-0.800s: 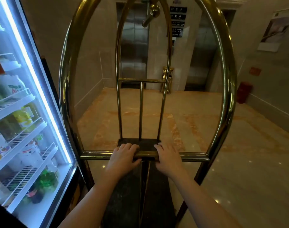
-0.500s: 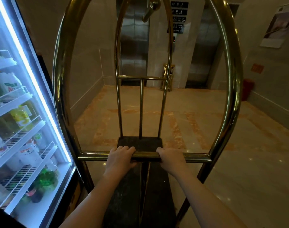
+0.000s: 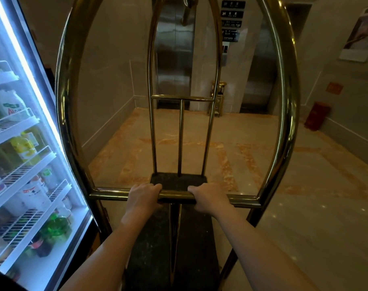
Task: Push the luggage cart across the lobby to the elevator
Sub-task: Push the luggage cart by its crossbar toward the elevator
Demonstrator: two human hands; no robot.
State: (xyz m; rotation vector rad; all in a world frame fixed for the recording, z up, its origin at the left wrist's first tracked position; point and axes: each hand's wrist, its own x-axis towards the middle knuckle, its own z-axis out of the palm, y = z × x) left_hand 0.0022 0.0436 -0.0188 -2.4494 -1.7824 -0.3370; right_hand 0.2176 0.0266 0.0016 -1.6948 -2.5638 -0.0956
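Note:
A brass luggage cart (image 3: 283,122) with tall arched tubes and a dark carpeted deck stands right in front of me, with no bags on it. My left hand (image 3: 142,196) and my right hand (image 3: 208,198) are both closed over its horizontal brass push bar (image 3: 174,195), a short gap between them. Straight ahead, beyond the far arch, is a steel elevator door (image 3: 174,55), shut. A second elevator door (image 3: 260,80) lies to its right, with a call panel and floor signs (image 3: 231,22) on the pillar between them.
A lit glass-door drinks fridge (image 3: 27,164) stands close along the cart's left side. A brass bin (image 3: 217,101) sits against the pillar between the elevators. A red box (image 3: 317,118) stands by the right wall. Polished marble floor (image 3: 252,143) stretches to the doors.
The cart and I have moved forward: the elevator doors look larger and nearer, and the fridge has slid back along my left. Both hands keep their hold on the bar.

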